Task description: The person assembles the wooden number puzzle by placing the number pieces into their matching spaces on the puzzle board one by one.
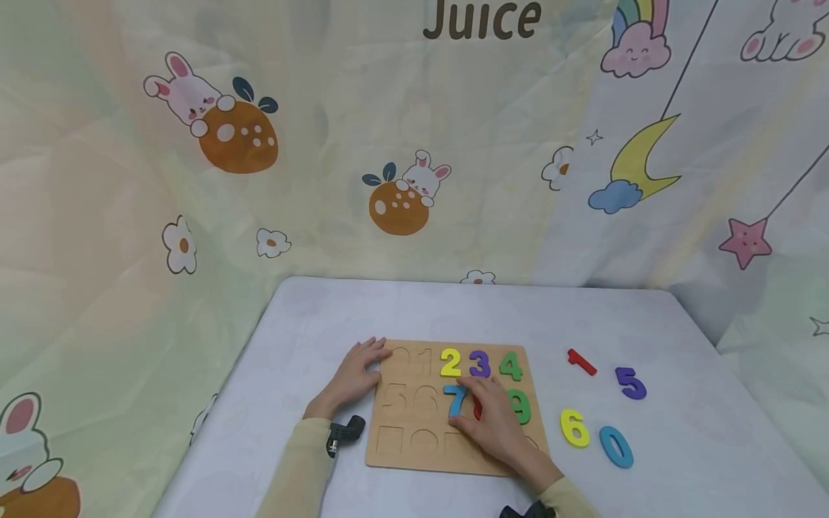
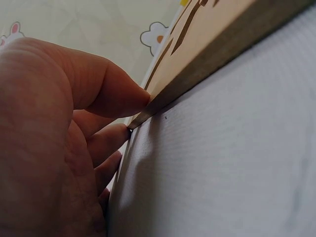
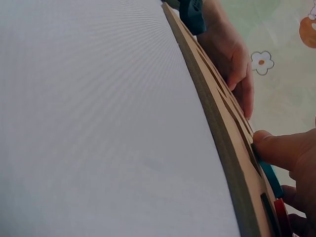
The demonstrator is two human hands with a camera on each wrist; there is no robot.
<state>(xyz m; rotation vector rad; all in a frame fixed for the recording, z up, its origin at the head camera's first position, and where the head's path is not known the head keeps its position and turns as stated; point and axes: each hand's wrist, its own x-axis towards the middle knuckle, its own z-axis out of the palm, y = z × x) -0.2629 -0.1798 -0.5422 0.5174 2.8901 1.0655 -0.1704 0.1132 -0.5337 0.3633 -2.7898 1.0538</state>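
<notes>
A wooden number board point(image 1: 440, 466) lies on the table in the head view. My right hand point(image 1: 495, 417) pinches the blue number 7 point(image 1: 457, 404) over the middle row, index finger at its top and thumb at its lower end. Under that hand the red piece point(image 1: 477, 409) is mostly hidden. Against the board's left edge rests my left hand point(image 1: 352, 374), thumb on the side and fingers reaching to the upper corner. The yellow 2 point(image 1: 451, 372), purple 3 point(image 1: 481, 371), green 4 point(image 1: 512, 367) and green 9 point(image 1: 524, 410) sit on the board.
Right of the board lie a red 1 point(image 1: 582, 362), a purple 5 point(image 1: 635, 393), a yellow 6 point(image 1: 566, 423) and a blue 0 point(image 1: 605, 439). A white table point(image 1: 337, 309) carries everything. Behind it hangs a printed cloth point(image 1: 324, 187).
</notes>
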